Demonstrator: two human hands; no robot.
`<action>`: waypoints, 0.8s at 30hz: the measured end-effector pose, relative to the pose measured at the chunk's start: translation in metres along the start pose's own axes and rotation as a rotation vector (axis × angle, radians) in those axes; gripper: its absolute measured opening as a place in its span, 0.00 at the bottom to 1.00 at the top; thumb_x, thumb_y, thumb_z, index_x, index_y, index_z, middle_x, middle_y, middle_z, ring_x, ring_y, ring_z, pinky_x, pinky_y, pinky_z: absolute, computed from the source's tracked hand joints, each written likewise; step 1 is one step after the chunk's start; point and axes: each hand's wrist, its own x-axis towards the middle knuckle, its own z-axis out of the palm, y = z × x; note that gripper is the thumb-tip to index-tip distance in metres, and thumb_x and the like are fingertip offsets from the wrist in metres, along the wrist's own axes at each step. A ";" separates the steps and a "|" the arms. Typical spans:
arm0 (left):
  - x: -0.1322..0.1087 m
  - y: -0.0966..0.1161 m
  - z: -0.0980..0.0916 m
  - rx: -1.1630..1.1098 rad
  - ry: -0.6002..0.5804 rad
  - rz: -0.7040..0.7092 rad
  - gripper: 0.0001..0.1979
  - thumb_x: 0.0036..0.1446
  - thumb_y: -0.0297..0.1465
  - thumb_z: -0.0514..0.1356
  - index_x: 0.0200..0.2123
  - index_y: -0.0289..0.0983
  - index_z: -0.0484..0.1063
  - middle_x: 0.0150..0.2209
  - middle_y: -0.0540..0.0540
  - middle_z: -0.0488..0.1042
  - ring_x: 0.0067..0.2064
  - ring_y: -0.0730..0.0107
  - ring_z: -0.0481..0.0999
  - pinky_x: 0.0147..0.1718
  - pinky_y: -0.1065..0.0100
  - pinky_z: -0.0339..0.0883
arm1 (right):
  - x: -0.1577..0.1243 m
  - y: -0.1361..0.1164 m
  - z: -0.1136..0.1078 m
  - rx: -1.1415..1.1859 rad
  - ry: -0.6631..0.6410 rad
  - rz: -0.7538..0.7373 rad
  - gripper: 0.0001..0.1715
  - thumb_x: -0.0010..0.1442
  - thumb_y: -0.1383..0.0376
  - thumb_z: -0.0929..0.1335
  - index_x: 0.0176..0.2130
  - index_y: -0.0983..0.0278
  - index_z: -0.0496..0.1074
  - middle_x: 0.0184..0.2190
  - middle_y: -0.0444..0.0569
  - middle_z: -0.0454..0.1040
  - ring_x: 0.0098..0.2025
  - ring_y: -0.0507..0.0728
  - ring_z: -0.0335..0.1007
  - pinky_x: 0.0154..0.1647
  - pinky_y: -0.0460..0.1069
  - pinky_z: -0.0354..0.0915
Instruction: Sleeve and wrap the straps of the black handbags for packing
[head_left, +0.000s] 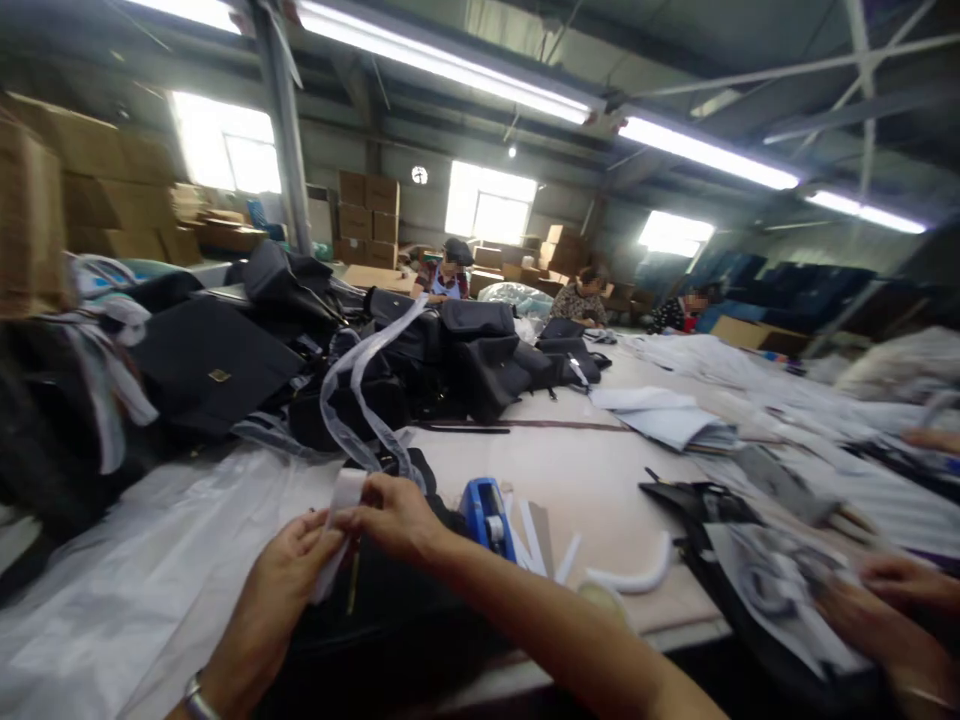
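Strip [348, 491] slants steeply, long axis running upper right to lower left.

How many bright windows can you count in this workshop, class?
3. The left window is left of the metal post, the middle window is right of the clock, and the right window is farthest right. Others may be hidden.

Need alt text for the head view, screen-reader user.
A person's left hand and right hand pinch a whitish strip over a black item at a cluttered worktable. A blue tape dispenser lies beyond the right forearm, with dark bags heaped behind. At right, a co-worker's hands handle another black item.
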 end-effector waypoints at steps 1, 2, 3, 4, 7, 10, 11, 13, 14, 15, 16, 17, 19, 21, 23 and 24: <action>0.000 0.000 -0.001 0.027 -0.029 -0.019 0.24 0.44 0.38 0.71 0.43 0.34 0.73 0.33 0.47 0.81 0.35 0.62 0.80 0.35 0.68 0.72 | 0.002 0.000 -0.002 -0.040 0.006 0.016 0.13 0.50 0.59 0.75 0.31 0.65 0.73 0.25 0.40 0.70 0.29 0.51 0.65 0.27 0.44 0.58; 0.000 0.000 -0.003 0.052 -0.066 -0.040 0.22 0.44 0.39 0.71 0.41 0.34 0.74 0.31 0.46 0.80 0.34 0.62 0.79 0.34 0.68 0.72 | 0.003 0.000 -0.004 -0.067 0.008 0.031 0.13 0.50 0.59 0.75 0.31 0.65 0.73 0.25 0.40 0.70 0.29 0.51 0.65 0.27 0.44 0.58; -0.001 -0.001 -0.004 0.077 -0.097 -0.056 0.22 0.44 0.40 0.71 0.40 0.34 0.75 0.30 0.47 0.79 0.32 0.62 0.79 0.31 0.68 0.72 | 0.003 0.000 -0.008 -0.077 -0.008 0.043 0.14 0.50 0.58 0.75 0.32 0.65 0.73 0.25 0.40 0.70 0.28 0.50 0.65 0.27 0.44 0.58; -0.001 -0.003 -0.005 0.105 -0.121 -0.065 0.21 0.44 0.40 0.71 0.39 0.34 0.76 0.29 0.47 0.78 0.31 0.62 0.78 0.29 0.69 0.71 | 0.001 0.000 -0.013 -0.066 -0.050 0.053 0.14 0.51 0.58 0.75 0.33 0.64 0.73 0.25 0.39 0.70 0.28 0.50 0.65 0.27 0.44 0.58; 0.000 -0.009 -0.009 0.178 -0.131 -0.039 0.18 0.47 0.42 0.69 0.34 0.34 0.76 0.26 0.49 0.76 0.28 0.67 0.75 0.26 0.72 0.68 | -0.017 0.002 -0.045 -0.050 -0.198 0.089 0.12 0.57 0.58 0.71 0.38 0.62 0.72 0.27 0.39 0.72 0.26 0.50 0.67 0.27 0.44 0.60; 0.002 -0.013 -0.013 0.220 -0.106 -0.011 0.16 0.51 0.43 0.67 0.32 0.34 0.75 0.26 0.51 0.74 0.29 0.72 0.71 0.27 0.77 0.66 | -0.057 0.016 -0.094 -0.344 0.063 0.108 0.09 0.59 0.57 0.69 0.36 0.60 0.72 0.28 0.40 0.73 0.30 0.52 0.69 0.32 0.46 0.60; 0.003 -0.013 -0.013 0.222 -0.106 -0.016 0.16 0.52 0.43 0.66 0.33 0.35 0.75 0.26 0.51 0.74 0.29 0.73 0.70 0.28 0.78 0.65 | -0.074 0.023 -0.109 -0.418 0.167 0.127 0.09 0.60 0.58 0.68 0.33 0.61 0.72 0.28 0.42 0.72 0.33 0.53 0.68 0.36 0.47 0.60; 0.002 -0.012 -0.014 0.214 -0.118 -0.030 0.15 0.53 0.41 0.66 0.33 0.34 0.75 0.27 0.52 0.74 0.30 0.74 0.70 0.29 0.79 0.65 | -0.107 0.042 -0.130 -0.485 0.269 0.190 0.12 0.60 0.59 0.67 0.28 0.63 0.70 0.27 0.45 0.70 0.33 0.55 0.66 0.36 0.48 0.58; 0.001 -0.012 -0.013 0.209 -0.123 -0.034 0.14 0.53 0.41 0.65 0.33 0.34 0.74 0.26 0.53 0.74 0.30 0.74 0.70 0.29 0.79 0.64 | -0.122 0.052 -0.135 -0.492 0.278 0.227 0.14 0.59 0.58 0.68 0.26 0.63 0.70 0.25 0.45 0.69 0.32 0.55 0.65 0.35 0.49 0.57; 0.001 -0.011 -0.013 0.207 -0.128 -0.037 0.14 0.54 0.40 0.65 0.33 0.34 0.74 0.26 0.53 0.74 0.30 0.74 0.69 0.30 0.79 0.64 | -0.134 0.063 -0.136 -0.485 0.277 0.263 0.15 0.58 0.57 0.68 0.25 0.64 0.69 0.24 0.45 0.69 0.30 0.55 0.65 0.34 0.49 0.57; 0.000 -0.011 -0.013 0.207 -0.132 -0.036 0.14 0.54 0.40 0.65 0.33 0.33 0.74 0.26 0.53 0.74 0.30 0.74 0.69 0.30 0.79 0.64 | -0.144 0.073 -0.134 -0.468 0.274 0.296 0.16 0.58 0.56 0.68 0.24 0.64 0.69 0.23 0.45 0.69 0.29 0.55 0.65 0.32 0.49 0.56; 0.000 -0.011 -0.013 0.209 -0.129 -0.033 0.14 0.54 0.40 0.65 0.33 0.33 0.73 0.26 0.53 0.74 0.30 0.74 0.69 0.30 0.79 0.64 | -0.152 0.083 -0.130 -0.443 0.273 0.322 0.17 0.57 0.55 0.68 0.25 0.64 0.70 0.23 0.46 0.69 0.28 0.55 0.65 0.32 0.49 0.57; 0.001 -0.013 -0.014 0.212 -0.125 -0.034 0.15 0.54 0.40 0.65 0.34 0.33 0.73 0.27 0.53 0.74 0.31 0.74 0.70 0.31 0.78 0.64 | -0.158 0.097 -0.119 -0.377 0.292 0.354 0.18 0.57 0.53 0.67 0.26 0.64 0.71 0.23 0.46 0.69 0.29 0.55 0.65 0.32 0.49 0.58; 0.004 -0.017 -0.017 0.208 -0.120 -0.040 0.17 0.53 0.43 0.65 0.35 0.33 0.73 0.28 0.53 0.74 0.32 0.73 0.70 0.32 0.77 0.64 | -0.158 0.104 -0.109 -0.296 0.317 0.367 0.17 0.55 0.53 0.67 0.26 0.64 0.70 0.23 0.44 0.69 0.29 0.55 0.65 0.32 0.48 0.59; 0.007 -0.021 -0.022 0.212 -0.122 -0.045 0.20 0.51 0.46 0.65 0.37 0.34 0.73 0.29 0.52 0.74 0.33 0.72 0.70 0.33 0.76 0.65 | -0.156 0.103 -0.105 -0.210 0.334 0.371 0.16 0.53 0.54 0.67 0.25 0.64 0.69 0.22 0.43 0.67 0.28 0.53 0.64 0.31 0.47 0.59; 0.008 -0.024 -0.024 0.220 -0.130 -0.046 0.21 0.51 0.48 0.65 0.37 0.35 0.73 0.30 0.51 0.74 0.33 0.71 0.70 0.33 0.75 0.65 | -0.155 0.100 -0.104 -0.173 0.344 0.369 0.16 0.53 0.54 0.67 0.25 0.64 0.68 0.21 0.42 0.66 0.27 0.53 0.64 0.30 0.46 0.59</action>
